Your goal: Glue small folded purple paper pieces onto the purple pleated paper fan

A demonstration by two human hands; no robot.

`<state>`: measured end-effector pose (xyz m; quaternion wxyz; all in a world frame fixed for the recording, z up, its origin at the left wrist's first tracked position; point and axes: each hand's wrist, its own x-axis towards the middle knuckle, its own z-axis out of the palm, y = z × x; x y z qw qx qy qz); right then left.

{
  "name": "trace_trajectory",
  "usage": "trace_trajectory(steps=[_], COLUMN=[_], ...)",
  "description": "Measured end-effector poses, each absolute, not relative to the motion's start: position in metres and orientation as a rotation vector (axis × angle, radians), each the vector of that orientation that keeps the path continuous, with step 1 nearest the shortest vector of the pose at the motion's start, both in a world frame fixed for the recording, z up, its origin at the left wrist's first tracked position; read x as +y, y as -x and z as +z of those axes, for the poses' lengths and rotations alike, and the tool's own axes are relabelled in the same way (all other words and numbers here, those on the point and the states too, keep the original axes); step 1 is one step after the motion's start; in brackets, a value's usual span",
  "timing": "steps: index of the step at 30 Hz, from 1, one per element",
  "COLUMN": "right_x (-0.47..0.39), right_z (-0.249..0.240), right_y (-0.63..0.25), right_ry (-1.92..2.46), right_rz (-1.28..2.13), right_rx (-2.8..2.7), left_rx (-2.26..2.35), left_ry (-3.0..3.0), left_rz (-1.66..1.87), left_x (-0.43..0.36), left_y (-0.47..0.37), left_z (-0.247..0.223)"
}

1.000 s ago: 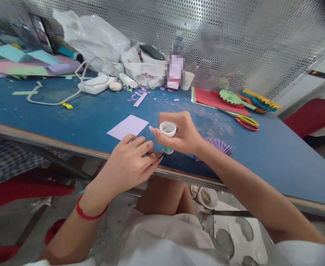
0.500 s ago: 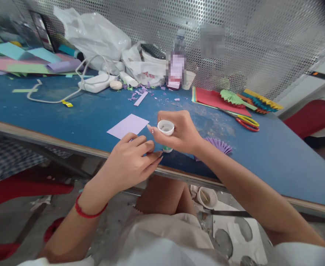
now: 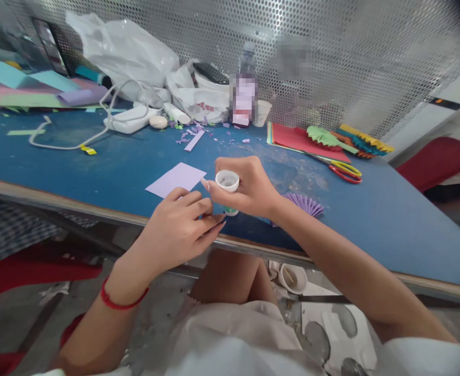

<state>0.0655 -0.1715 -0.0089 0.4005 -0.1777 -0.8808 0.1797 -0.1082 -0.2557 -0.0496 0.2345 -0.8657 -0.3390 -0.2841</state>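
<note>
In the head view, my right hand (image 3: pixel 249 183) is wrapped round a white tube, apparently a glue stick (image 3: pixel 227 180), whose hollow white end faces up. Its green-marked lower end shows below my fingers, near the tabletop. My left hand (image 3: pixel 183 224) is palm down at the table's front edge, fingers bent but apart, the last two stretched toward the tube's lower end. Its thumb and underside are hidden. A lilac paper sheet (image 3: pixel 177 179) lies just beyond my left knuckles. Behind my right wrist a pleated purple paper fan (image 3: pixel 304 204) is partly covered.
Scissors (image 3: pixel 343 169) and red paper (image 3: pixel 292 140) with folded fans (image 3: pixel 365 140) lie at right. At the back stand a white plastic bag (image 3: pixel 131 49), a phone (image 3: pixel 245 99) and a paper cup (image 3: pixel 261 113). A white cable (image 3: pixel 63 148) and purple scraps (image 3: pixel 194 140) are nearby.
The whole view has shifted slightly, so everything on the table appears a little further left. Both hands keep nearly the same pose, with the glue stick still in my right hand.
</note>
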Motion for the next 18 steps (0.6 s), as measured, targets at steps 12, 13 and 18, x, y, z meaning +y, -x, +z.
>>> trace_trajectory(steps=[12, 13, 18], right_x=[-0.167, -0.166, -0.163], right_z=[0.005, 0.005, 0.003], right_y=[-0.085, -0.086, -0.088], right_ry=[0.454, 0.458, 0.496], right_rz=[0.464, 0.450, 0.390], right_rx=[-2.094, -2.085, -2.047], left_rx=[-0.990, -1.005, -1.045], left_ry=[2.379, 2.362, 2.415], left_rz=[-0.792, -0.806, -0.708], left_x=[-0.248, -0.245, -0.227], left_y=[0.106, 0.106, 0.105], left_z=[-0.044, -0.044, -0.040])
